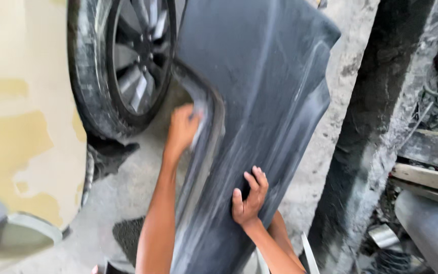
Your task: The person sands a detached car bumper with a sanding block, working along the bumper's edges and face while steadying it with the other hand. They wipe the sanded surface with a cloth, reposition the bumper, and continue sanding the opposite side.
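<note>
A dark grey car body panel [264, 91] with a curved wheel-arch edge stands tilted in front of me, dusty and streaked pale. My left hand [181, 127] is closed on a small pale pad [198, 119] and presses it against the arch edge of the panel. Lower down, my right hand [249, 198] lies flat on the panel's face with its fingers slightly bent, holding nothing.
A car wheel [128, 61] with a dusty tyre and alloy spokes stands behind the panel. Cream bodywork [21, 127] with yellowish filler patches fills the left. A concrete pillar [376, 127], wooden planks [432, 177] and a grey pipe [432, 228] crowd the right. The floor is concrete.
</note>
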